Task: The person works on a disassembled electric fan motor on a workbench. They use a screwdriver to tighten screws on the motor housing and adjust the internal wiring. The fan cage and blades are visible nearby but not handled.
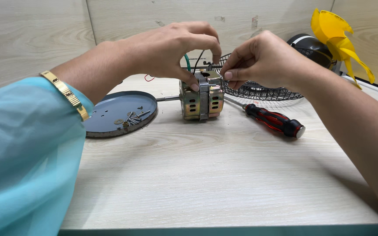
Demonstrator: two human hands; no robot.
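A small brass-coloured fan motor (202, 101) with a steel shaft pointing left stands on the wooden table. My left hand (171, 48) reaches over it from the left, thumb pressed on its top left edge and fingers curled over the top. My right hand (259, 59) comes from the right with thumb and forefinger pinched at the motor's top right corner; whether something tiny is between them I cannot tell. Green and black wires (192, 61) rise behind the motor.
A round grey lid (106, 113) at left holds several screws and washers (130, 119). A red-and-black screwdriver (272, 120) lies right of the motor. Behind are a black wire fan guard (267, 92), a dark fan housing (311, 46) and a yellow fan blade (337, 37).
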